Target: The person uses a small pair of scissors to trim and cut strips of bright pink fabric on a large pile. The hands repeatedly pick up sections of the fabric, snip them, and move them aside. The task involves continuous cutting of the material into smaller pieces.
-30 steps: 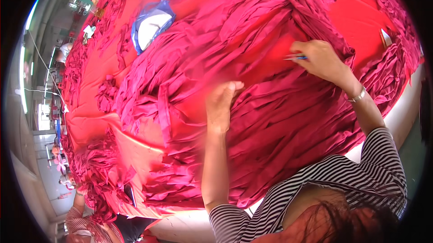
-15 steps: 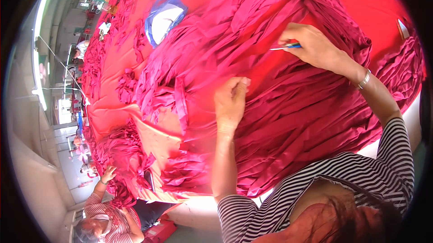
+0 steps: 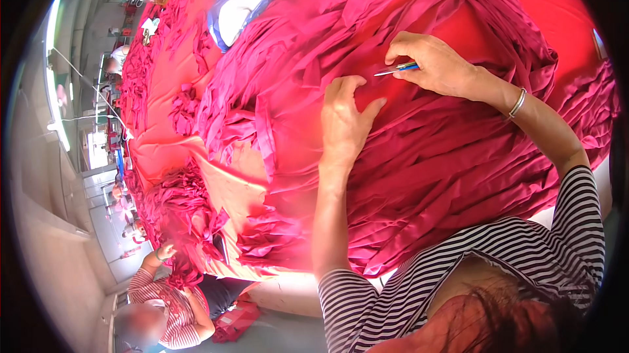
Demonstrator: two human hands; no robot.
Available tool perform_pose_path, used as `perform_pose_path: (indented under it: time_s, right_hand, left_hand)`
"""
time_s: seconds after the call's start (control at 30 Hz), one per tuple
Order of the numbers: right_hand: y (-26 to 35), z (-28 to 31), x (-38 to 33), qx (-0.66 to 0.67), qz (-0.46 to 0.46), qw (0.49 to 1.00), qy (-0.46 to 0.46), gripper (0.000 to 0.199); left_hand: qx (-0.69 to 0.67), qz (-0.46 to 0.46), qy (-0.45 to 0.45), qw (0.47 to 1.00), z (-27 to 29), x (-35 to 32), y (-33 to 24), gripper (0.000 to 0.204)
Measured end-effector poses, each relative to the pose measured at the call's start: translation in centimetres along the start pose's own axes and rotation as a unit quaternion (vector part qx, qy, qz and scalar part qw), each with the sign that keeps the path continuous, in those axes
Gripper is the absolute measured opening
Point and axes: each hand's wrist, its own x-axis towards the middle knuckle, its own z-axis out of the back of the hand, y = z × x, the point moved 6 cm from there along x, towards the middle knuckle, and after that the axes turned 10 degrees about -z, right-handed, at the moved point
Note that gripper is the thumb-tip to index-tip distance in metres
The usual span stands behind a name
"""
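The left hand (image 3: 344, 120) lies flat, fingers spread, on the crimson fabric strips (image 3: 419, 176) heaped across the counter (image 3: 177, 124). The right hand (image 3: 436, 65) pinches small blue-handled snips (image 3: 398, 69), tips pointing toward 9 o'clock, long axis nearly level. The snips sit at about 1 o'clock from the left hand, just beside it; the right hand is nearer the blades.
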Motion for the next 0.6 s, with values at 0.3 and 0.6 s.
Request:
perform_pose_path:
  time_s: [0.3, 0.6]
  right_hand:
    - [1.4, 0.4, -0.3, 0.117, -0.110, 0.979, 0.125, 0.026]
    - [0.7, -0.8, -0.6, 0.126, -0.195, 0.941, 0.246, 0.031]
  left_hand:
    - [0.024, 0.014, -0.031, 0.999, -1.2, -1.8, 1.4, 0.011]
    - [-0.040, 0.081, -0.034, 0.995, -0.8, -2.4, 1.9, 0.014]
